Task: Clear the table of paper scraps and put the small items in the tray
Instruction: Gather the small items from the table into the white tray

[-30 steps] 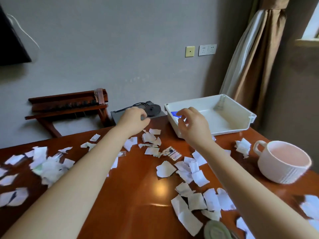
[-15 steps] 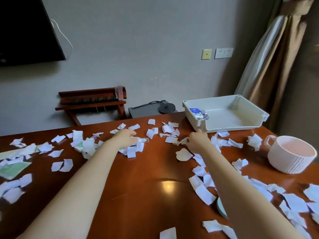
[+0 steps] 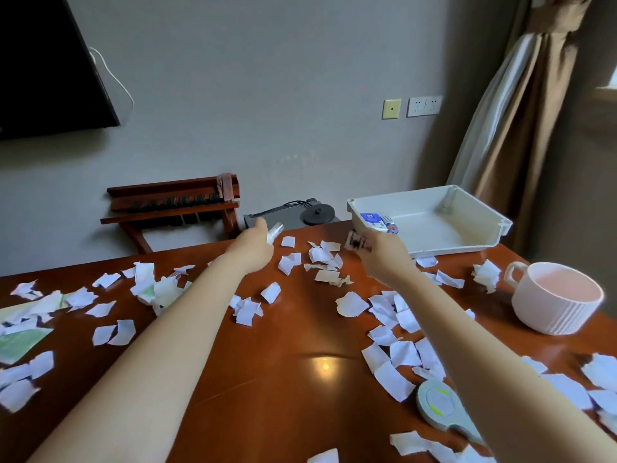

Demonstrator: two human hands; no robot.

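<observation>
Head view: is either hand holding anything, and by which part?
The left hand grips a small clear plastic tube by one end; the right hand pinches a small white card with dark marks by its right edge.

The glossy reddish-brown tabletop is strewn with torn white paper scraps from left edge to right. A white tray sits at its far right corner, a ribbed pale cup stands near the right edge, a round grey-green disc lies among the near scraps, and a green-printed sheet lies far left.
</observation>
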